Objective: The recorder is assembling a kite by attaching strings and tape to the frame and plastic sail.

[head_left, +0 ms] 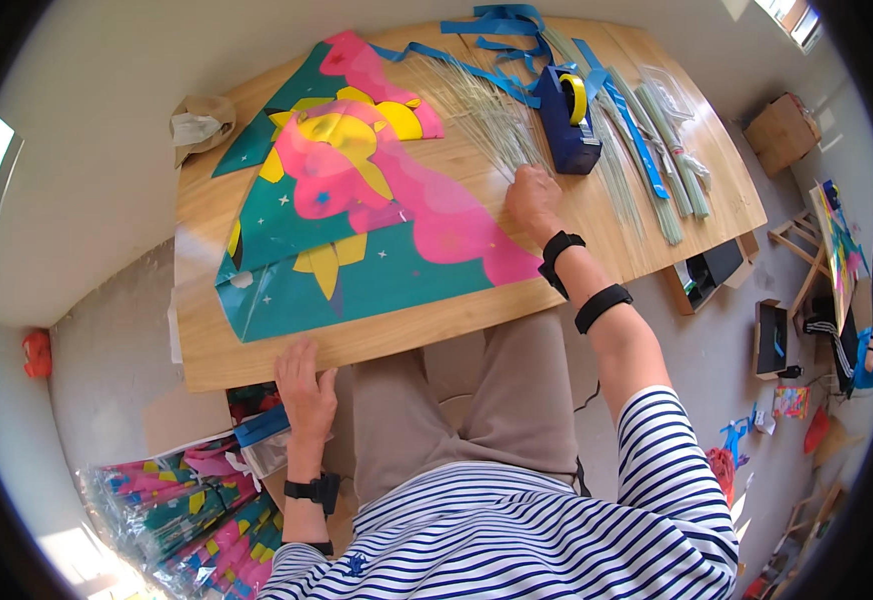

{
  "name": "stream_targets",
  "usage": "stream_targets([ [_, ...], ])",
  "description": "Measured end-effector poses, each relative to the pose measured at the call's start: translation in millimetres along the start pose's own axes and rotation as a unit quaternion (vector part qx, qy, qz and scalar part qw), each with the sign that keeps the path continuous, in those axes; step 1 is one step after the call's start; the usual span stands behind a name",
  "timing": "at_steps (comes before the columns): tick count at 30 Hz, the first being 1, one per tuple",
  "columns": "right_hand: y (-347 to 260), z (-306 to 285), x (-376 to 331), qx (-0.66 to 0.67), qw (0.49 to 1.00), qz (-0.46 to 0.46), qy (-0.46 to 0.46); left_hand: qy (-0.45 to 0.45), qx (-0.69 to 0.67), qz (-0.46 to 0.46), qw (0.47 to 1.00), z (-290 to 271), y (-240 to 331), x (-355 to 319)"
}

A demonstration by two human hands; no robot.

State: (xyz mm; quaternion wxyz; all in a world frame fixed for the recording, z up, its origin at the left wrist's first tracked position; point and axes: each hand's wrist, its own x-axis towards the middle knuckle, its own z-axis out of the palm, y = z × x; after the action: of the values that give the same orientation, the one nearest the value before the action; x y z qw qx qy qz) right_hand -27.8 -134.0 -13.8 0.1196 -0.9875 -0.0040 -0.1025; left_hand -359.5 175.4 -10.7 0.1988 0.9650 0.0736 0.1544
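Observation:
A teal kite sheet (pixel 357 215) with pink and yellow shapes lies spread over the wooden table (pixel 407 330). My right hand (pixel 534 200) rests on the table at the near ends of a fan of thin pale sticks (pixel 477 105), fingers closed over them, beside the kite's right edge. A blue tape dispenser (pixel 567 120) with a yellow roll stands just beyond that hand. My left hand (pixel 305 385) lies flat at the table's near edge, fingers spread, holding nothing.
Blue ribbon strips (pixel 497 25) and bundled green sticks (pixel 657 150) lie at the table's far right. A crumpled brown paper bag (pixel 200 122) sits at the far left corner. Packed kites (pixel 187 510) lie on the floor at left; boxes and clutter stand at right.

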Motion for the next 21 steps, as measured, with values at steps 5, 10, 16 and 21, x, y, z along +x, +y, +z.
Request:
stream_targets([
  [5,5.9,12.1,4.2,-0.010,0.999,-0.050,0.013,0.011,-0.011,-0.004,1.000,-0.5,1.6,-4.2],
  [10,18.5,14.7,5.8,-0.030,0.992,-0.123,0.007,0.003,-0.015,0.003,1.000,1.6,3.4,-9.1],
  [16,33.3,-15.9,-25.5,0.118,0.982,-0.150,-0.008,0.040,-0.012,0.026,0.999,1.2,6.6,-1.1],
  [21,31.1,-70.9,-110.9,0.221,0.940,-0.258,-0.012,0.062,-0.049,0.056,0.995,-8.1,30.2,24.0],
])
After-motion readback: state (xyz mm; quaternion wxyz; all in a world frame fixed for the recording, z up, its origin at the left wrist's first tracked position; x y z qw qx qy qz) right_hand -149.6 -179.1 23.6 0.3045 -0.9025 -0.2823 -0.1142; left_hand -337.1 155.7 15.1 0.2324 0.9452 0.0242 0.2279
